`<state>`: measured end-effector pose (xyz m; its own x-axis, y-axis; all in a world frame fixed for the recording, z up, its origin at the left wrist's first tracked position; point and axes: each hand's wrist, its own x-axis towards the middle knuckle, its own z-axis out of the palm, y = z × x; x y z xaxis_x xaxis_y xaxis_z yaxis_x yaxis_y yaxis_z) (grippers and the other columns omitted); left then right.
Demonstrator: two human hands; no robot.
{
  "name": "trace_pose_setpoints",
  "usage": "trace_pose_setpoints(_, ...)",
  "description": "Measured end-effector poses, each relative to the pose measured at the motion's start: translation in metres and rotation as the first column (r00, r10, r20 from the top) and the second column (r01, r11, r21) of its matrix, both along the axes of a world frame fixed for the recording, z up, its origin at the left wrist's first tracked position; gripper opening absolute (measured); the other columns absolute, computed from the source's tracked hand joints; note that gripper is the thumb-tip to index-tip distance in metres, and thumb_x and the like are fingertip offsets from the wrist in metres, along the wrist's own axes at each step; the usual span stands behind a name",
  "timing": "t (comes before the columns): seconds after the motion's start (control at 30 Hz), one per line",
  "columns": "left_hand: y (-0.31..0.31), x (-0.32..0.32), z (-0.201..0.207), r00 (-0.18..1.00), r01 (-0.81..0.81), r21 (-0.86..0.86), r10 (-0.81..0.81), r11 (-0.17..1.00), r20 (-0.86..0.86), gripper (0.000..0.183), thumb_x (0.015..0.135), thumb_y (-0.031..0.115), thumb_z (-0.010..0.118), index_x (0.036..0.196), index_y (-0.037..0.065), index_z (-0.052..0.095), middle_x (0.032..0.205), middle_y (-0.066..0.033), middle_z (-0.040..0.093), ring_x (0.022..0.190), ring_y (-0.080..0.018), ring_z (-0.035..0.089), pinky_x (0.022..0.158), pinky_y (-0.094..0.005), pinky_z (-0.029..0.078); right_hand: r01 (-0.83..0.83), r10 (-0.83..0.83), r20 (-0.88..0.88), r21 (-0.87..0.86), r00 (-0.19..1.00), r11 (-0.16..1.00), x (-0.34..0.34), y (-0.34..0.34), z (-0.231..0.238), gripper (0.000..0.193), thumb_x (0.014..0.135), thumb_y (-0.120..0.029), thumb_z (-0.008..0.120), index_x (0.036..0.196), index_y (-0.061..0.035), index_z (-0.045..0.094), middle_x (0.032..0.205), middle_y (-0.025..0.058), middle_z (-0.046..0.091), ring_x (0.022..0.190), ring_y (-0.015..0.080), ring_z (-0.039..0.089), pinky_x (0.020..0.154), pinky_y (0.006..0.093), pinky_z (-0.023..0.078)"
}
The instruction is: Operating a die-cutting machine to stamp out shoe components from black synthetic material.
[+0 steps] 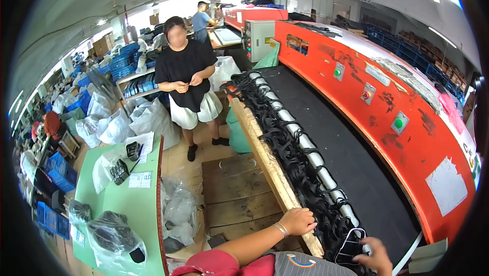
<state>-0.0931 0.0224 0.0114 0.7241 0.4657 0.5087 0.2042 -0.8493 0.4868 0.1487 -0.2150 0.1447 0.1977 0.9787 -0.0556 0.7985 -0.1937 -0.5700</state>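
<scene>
My left hand [299, 221] rests over the wooden rail [275, 174], its fingers curled at the edge of a long heap of black straps [285, 148]. Whatever those fingers hold, if anything, is hidden. Beside the near end of the heap, my right hand [378, 258] has its fingers bent and apart. Right by its fingertips lies a black looped piece with a white outline [351, 243]. Along the heap runs a white tube [300, 136], with straps lying against and over it.
Beyond the tube stretches a black conveyor belt [336, 118], bordered by a long red machine [387, 92] with push buttons. A person in black [186, 72] stands ahead; another works farther back. At left, a green table [107, 197] carries bagged black items. A wooden pallet [234, 189] lies below.
</scene>
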Motion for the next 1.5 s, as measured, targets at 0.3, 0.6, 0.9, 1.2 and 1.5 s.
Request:
trace_pose_setpoints(0.3,-0.004,-0.002,-0.006,0.995,0.062,0.002,-0.062,0.998,0.082,0.034,0.083,0.029,0.060,0.056,0.009,0.053,0.065,-0.0037,0.049,0.069,-0.0225,0.054,0.060,-0.0362,0.046,0.801,-0.674,0.598,0.087,0.434,0.592,0.185,-0.120,-0.103,0.060,0.079,-0.025,0.072,0.125,0.0042,0.049,0.122,0.0225,0.056,0.109,0.0359,0.055,0.097,0.0414,0.043)
trace_pose_setpoints(0.6,-0.012,-0.003,-0.003,0.997,0.057,-0.019,-0.057,0.998,0.045,0.032,0.083,0.029,0.060,0.058,0.009,0.056,0.067,-0.0046,0.050,0.071,-0.0230,0.054,0.065,-0.0364,0.046,0.828,-0.643,0.542,-0.209,0.541,0.520,0.173,-0.095,-0.057,0.086,0.065,-0.053,0.080,0.116,0.0117,0.057,0.118,0.0310,0.058,0.113,0.0405,0.056,0.098,0.0423,0.044)
trace_pose_setpoints(0.9,-0.021,0.009,-0.002,0.999,0.041,-0.001,-0.041,0.999,0.003,0.032,0.083,0.028,0.060,0.058,0.009,0.055,0.067,-0.0048,0.050,0.072,-0.0234,0.054,0.065,-0.0369,0.046,0.755,-0.614,0.473,-0.200,0.632,0.624,0.188,-0.099,-0.054,0.079,0.060,-0.043,0.087,0.114,0.0065,0.060,0.111,0.0245,0.064,0.106,0.0365,0.060,0.093,0.0398,0.046)
trace_pose_setpoints(1.2,-0.024,0.029,0.010,0.999,0.022,0.023,-0.021,1.000,-0.036,0.032,0.083,0.027,0.061,0.058,0.009,0.053,0.066,-0.0047,0.049,0.070,-0.0239,0.053,0.062,-0.0371,0.045,0.721,-0.514,0.579,-0.199,0.633,0.664,0.198,-0.101,-0.045,0.082,0.062,-0.050,0.083,0.114,0.0073,0.058,0.109,0.0284,0.062,0.105,0.0433,0.057,0.096,0.0444,0.044)
trace_pose_setpoints(1.5,-0.004,0.014,0.002,0.995,0.073,0.018,-0.074,0.997,0.067,0.032,0.082,0.028,0.061,0.057,0.010,0.052,0.066,-0.0036,0.047,0.068,-0.0237,0.052,0.058,-0.0372,0.045,0.746,-0.641,0.424,-0.145,0.640,0.650,0.195,-0.091,-0.054,0.075,0.060,-0.034,0.088,0.115,0.0077,0.058,0.111,0.0256,0.063,0.102,0.0365,0.061,0.092,0.0410,0.047)
